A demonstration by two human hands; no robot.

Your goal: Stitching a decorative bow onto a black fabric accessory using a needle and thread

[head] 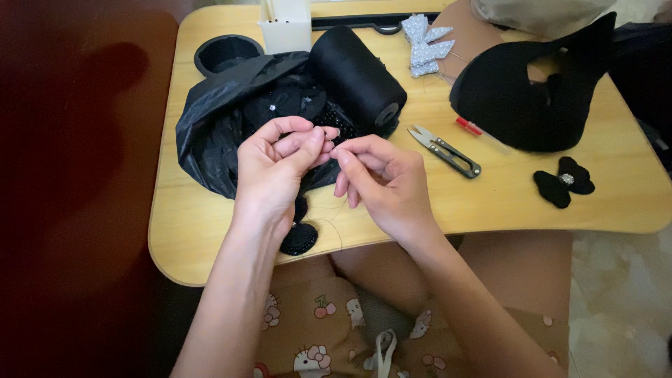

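The left hand (276, 164) and right hand (381, 183) meet fingertip to fingertip just above the near edge of a crumpled black plastic bag (210, 133). Both are pinched shut on something very small, too fine to make out, though a thin dark thread (334, 222) loops down from them toward a round black beaded patch (299, 238) lying below the left palm. Holding the work close and raised likely keeps that thread taut and visible.

Supplies sit within reach: a large black thread spool (358, 75) on the bag, grey metal thread snips (444, 150) to the right, a small black fabric bow with a sparkly centre (564, 180) further out.

All rests on a pale wooden lap tabletop (490, 203) — beyond it, a dark red surface on the left and a pale marbled floor on the right.
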